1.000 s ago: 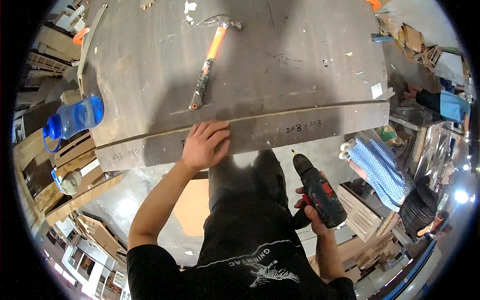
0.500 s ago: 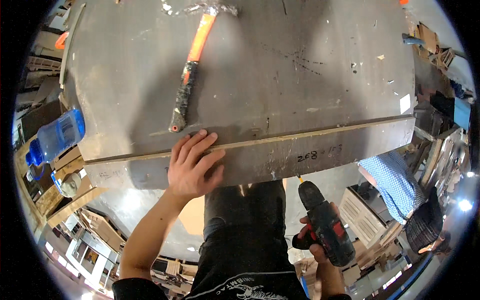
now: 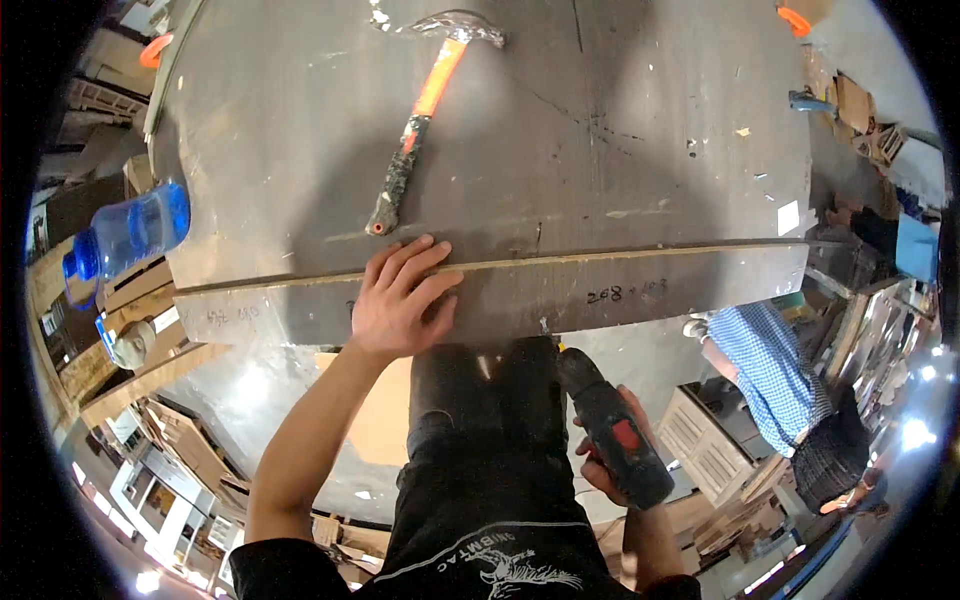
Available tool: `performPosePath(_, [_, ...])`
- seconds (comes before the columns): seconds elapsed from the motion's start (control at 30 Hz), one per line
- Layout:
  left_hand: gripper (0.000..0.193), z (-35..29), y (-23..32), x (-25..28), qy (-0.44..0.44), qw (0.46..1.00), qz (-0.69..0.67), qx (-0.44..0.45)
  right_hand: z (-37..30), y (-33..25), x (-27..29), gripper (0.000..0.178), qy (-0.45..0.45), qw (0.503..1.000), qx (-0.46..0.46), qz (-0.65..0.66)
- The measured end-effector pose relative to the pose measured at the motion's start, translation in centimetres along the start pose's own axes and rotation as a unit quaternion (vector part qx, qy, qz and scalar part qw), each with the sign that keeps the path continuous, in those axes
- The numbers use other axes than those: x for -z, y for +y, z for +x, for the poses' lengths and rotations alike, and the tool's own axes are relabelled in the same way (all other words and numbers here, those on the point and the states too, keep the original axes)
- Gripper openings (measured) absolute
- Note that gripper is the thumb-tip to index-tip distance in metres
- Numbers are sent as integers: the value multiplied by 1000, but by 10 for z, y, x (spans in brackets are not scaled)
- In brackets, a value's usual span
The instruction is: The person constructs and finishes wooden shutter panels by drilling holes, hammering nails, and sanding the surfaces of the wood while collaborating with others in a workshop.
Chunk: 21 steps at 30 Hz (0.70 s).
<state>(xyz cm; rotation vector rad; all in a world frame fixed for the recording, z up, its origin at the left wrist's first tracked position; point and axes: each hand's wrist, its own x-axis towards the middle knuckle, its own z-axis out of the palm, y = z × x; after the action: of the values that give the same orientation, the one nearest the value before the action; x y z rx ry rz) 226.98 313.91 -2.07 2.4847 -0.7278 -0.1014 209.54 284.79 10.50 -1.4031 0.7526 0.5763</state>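
Observation:
My left hand point(image 3: 392, 312) lies on a long grey board strip point(image 3: 520, 312), its fingers spread over the strip's far edge. The strip lies along the near side of a large grey panel point(image 3: 500, 170). My right hand point(image 3: 597, 478) is wrapped round a black cordless drill point(image 3: 612, 430) with a red patch. The drill points at the strip's near edge, right of my legs; whether its tip touches cannot be told. Beyond my left hand lies a claw hammer point(image 3: 405, 165) with an orange and black handle.
A large blue water bottle point(image 3: 135, 228) stands at the left beside the panel. At the right, a person in a blue checked shirt point(image 3: 770, 360) bends near a pale slatted panel point(image 3: 705, 435). A cardboard sheet point(image 3: 380, 415) lies on the floor by my legs.
The drill in my right hand has moved left, its front end now close to the strip's near edge. My left hand stays on the strip. The whole view has shifted a little.

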Motion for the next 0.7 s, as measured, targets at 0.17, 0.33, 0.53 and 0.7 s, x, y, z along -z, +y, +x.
performPosePath(0.17, [33, -5, 1, 4, 14, 1000, -11, 6, 0, -1, -6, 98, -13, 990, 9, -143])
performPosePath(0.33, [34, -19, 29, -9, 68, 994, -43, 72, 5, -6, -23, 90, 2, 982, 110, -152])
performPosePath(0.53, [37, -66, 112, -15, 31, 927, -342, 149, 5, -2, -32, 85, 27, 986, 104, -123])
performPosePath(0.7, [40, -82, 151, -24, -104, 644, -699, 294, 7, -4, -22, 53, -2, 985, 107, -133])
